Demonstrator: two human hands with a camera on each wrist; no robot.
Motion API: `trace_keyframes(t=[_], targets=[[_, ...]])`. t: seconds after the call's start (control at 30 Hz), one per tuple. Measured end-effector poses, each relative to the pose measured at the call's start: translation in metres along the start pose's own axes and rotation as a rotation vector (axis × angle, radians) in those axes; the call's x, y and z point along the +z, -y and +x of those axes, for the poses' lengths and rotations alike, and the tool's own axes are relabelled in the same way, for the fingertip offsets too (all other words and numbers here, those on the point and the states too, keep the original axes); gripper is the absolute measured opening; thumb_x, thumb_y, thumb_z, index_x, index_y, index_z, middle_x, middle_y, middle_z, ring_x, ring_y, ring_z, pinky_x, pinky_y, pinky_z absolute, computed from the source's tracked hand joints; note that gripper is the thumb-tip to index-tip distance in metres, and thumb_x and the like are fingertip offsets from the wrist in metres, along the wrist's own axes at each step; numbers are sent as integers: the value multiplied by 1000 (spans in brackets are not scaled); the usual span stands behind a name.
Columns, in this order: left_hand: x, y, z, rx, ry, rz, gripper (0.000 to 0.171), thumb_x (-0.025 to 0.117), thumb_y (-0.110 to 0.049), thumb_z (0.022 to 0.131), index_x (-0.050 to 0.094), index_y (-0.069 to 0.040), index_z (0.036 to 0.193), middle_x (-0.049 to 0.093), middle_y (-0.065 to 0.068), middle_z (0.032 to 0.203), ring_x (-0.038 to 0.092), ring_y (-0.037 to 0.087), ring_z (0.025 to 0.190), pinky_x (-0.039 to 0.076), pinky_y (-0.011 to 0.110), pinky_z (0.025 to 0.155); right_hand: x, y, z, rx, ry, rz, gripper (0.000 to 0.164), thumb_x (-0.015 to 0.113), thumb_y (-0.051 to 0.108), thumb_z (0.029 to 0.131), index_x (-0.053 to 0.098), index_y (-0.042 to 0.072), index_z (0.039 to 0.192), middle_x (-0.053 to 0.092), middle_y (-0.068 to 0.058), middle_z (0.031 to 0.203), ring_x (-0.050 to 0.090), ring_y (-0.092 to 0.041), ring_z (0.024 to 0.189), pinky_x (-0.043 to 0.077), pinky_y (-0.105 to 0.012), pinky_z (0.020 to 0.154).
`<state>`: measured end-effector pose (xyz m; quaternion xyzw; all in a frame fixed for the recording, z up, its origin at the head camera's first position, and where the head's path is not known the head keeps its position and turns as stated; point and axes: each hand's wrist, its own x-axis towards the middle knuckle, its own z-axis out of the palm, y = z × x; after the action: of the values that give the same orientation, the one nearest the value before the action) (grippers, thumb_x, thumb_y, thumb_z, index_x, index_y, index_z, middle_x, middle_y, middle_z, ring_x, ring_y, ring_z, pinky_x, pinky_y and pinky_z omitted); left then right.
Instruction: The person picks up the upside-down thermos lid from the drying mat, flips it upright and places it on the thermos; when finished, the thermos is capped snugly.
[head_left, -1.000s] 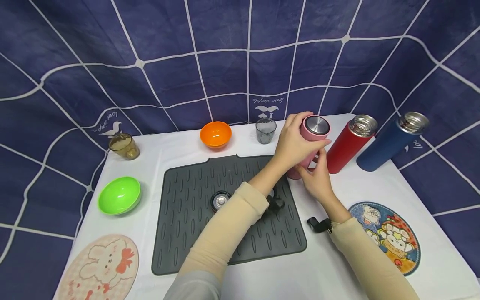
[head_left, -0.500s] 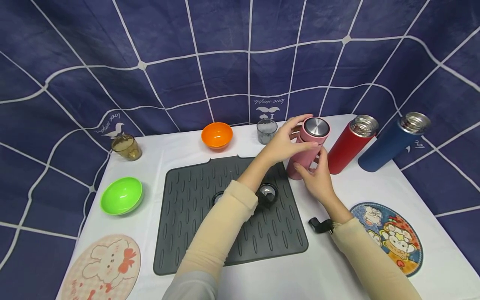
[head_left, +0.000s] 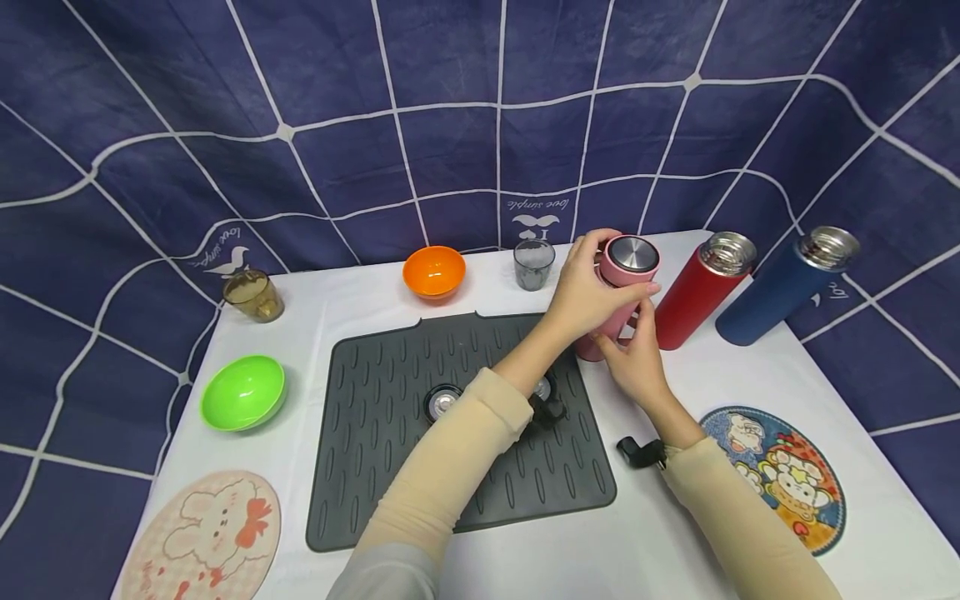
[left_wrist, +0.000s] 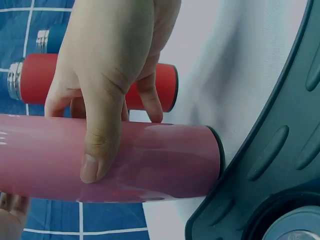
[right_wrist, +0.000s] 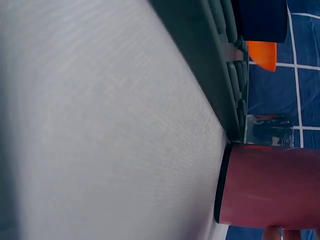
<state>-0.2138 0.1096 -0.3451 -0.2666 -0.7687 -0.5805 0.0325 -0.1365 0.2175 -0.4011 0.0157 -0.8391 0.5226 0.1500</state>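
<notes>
A pink thermos flask (head_left: 619, 315) stands upright at the right edge of the drying mat, its steel-topped lid (head_left: 632, 253) on. My left hand (head_left: 587, 286) grips the lid from the left, with the thumb across its front. Lower down, my right hand (head_left: 633, 354) holds the flask's body. In the left wrist view, the right hand (left_wrist: 115, 65) wraps the pink body with its thumb along the near side. Just right of it are a red flask (head_left: 693, 296) and a blue flask (head_left: 776, 287), both with bare steel mouths.
Under my left forearm lies a grey drying mat (head_left: 382, 467) with two round black lids, one lid (head_left: 442, 402) partly covered. An orange bowl (head_left: 434, 272), a grey glass (head_left: 533, 264), a brown glass (head_left: 255, 296), a green bowl (head_left: 243, 393) and two round placemats, pink (head_left: 206, 533) and blue (head_left: 787, 475), surround it.
Half a second ago my left hand's fingers were loosened and turned back to the left; now its thumb is round to the right across the lid again. My right hand has stayed on the body.
</notes>
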Motion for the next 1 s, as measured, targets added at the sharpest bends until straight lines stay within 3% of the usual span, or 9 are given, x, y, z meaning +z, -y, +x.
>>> trace_keyframes(t=[0.1,0.3,0.37,0.43,0.63,0.77,0.87,1.0], targets=[[-5,1,0,5,53,-33,80,83,-35,70,42,-21,137,51,-3,128,51,4,109,45,15,88,0,0,0,-3,-2,-2,80,67,6,85,15,7,145,32,-20,139,41,-38,122,45,-55,87],[-19,8,3,3,259,-261,78,74,-12,80,28,-15,142,51,6,136,52,10,121,40,20,102,-1,1,-1,4,3,-21,81,68,9,85,14,8,146,31,-19,141,41,-38,123,46,-56,88],[-21,7,4,-3,289,-273,72,71,-10,82,30,-14,142,50,6,137,51,12,123,39,22,103,-1,1,-1,8,5,-20,81,68,9,85,14,8,146,31,-19,141,41,-38,123,45,-56,88],[-20,6,3,-8,279,-243,72,72,-14,82,33,-15,142,46,3,138,50,12,122,40,23,102,-1,1,-1,12,3,-20,80,68,9,85,15,8,146,31,-19,141,41,-38,123,45,-56,89],[-8,3,2,-8,142,-111,80,80,-32,73,35,-20,137,46,-3,128,50,7,112,43,17,93,-1,1,0,9,1,-14,76,67,7,84,18,7,143,33,-20,139,42,-39,121,44,-56,88],[-12,7,1,11,192,-169,72,74,-23,81,35,-20,141,49,-2,132,50,7,116,42,21,98,-1,1,0,4,9,-16,81,68,8,84,15,7,145,32,-20,140,41,-40,122,44,-56,89],[-16,6,0,-11,236,-197,80,73,-20,81,27,-22,147,45,-2,137,48,8,120,41,23,100,-2,2,-1,12,11,-17,81,68,9,85,15,7,145,32,-20,141,41,-40,123,44,-57,89],[-7,1,-3,-20,92,-161,85,79,-25,74,26,-20,139,39,1,133,50,9,114,45,19,92,-1,0,0,24,16,-19,80,68,9,85,14,8,145,30,-20,141,40,-40,124,43,-57,90]])
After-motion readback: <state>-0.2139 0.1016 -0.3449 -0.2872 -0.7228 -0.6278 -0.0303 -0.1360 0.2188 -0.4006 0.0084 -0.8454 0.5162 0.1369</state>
